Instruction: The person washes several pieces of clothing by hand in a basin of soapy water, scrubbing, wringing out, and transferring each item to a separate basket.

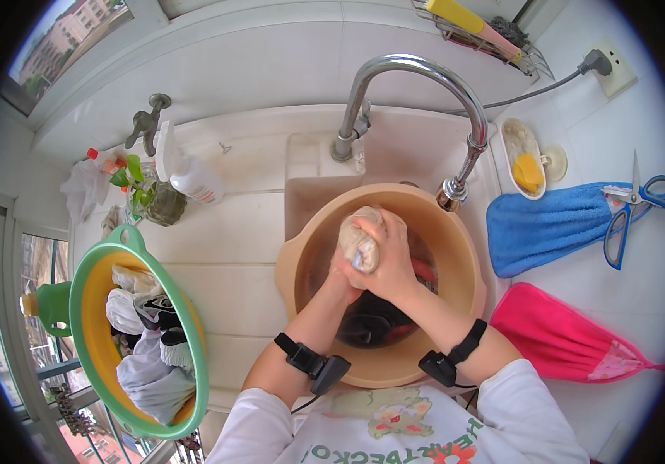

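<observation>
Bundle's place: the pale cloth bundle (pixel 359 241) is raised over the tan basin (pixel 450 232), left of the basin's middle and toward its far side; it lies between the hands.
Bundle's long axis: as far as its wadded shape shows, it runs roughly away from the person, one end pointing back toward the chest.
Left hand (pixel 339 275): against the bundle's near-left side, apparently cupping it from beneath; how far its fingers curl cannot be told.
Right hand (pixel 389 259): bent over the bundle's right and far side, fingers wrapped and pressing on it.
Nearer hand: neither; both are in contact, the right covering more of the upper surface.
Below the hands: a dark cloth (pixel 371 319) in the basin, nearer the person than the bundle, with a red piece (pixel 425 271) to the right.
Tap: the curved faucet (pixel 417 63) ends beyond the basin's far-right rim, apart from the hands.
Left side: on the tabletop (pixel 247 298), a green-rimmed tub (pixel 201 363) holds more clothes (pixel 150 379), well away from the bundle.
Hidden: the bundle's underside and most of the left fingers.
Hard to make out: the water level, the dark cloth's outline, and what garment the bundle is.
</observation>
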Demonstrator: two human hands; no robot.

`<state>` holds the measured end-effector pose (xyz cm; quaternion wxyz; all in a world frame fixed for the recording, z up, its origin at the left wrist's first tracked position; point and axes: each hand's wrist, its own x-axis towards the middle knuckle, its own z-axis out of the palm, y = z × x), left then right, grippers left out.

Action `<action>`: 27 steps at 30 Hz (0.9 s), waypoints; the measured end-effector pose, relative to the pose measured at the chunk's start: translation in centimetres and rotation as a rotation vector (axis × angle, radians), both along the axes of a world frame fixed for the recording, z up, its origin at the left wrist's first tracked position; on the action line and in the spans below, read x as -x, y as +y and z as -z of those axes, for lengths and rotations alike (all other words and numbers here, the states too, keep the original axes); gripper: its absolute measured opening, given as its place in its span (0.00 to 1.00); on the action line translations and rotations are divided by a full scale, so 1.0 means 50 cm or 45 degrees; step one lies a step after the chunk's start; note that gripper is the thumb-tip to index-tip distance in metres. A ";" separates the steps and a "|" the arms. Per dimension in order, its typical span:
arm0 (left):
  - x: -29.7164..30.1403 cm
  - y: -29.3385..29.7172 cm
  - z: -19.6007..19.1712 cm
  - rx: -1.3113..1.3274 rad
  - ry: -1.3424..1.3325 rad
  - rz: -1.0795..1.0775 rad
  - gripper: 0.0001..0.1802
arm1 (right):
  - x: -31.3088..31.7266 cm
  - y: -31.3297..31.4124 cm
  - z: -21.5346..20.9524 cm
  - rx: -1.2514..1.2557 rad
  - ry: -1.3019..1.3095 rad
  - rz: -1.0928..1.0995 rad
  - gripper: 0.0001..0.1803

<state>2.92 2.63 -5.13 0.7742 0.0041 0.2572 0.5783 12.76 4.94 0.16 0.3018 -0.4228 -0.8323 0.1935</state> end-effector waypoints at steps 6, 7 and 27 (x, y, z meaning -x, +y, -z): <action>0.013 0.012 0.029 0.112 0.309 0.131 0.21 | -0.043 0.065 0.092 0.376 0.342 -0.067 0.27; 0.014 0.015 0.035 0.147 0.407 0.208 0.21 | -0.065 0.079 0.113 0.680 0.404 -0.073 0.26; -0.004 -0.025 0.160 0.516 2.017 1.156 0.41 | -0.128 0.057 0.388 0.444 -1.055 0.059 0.43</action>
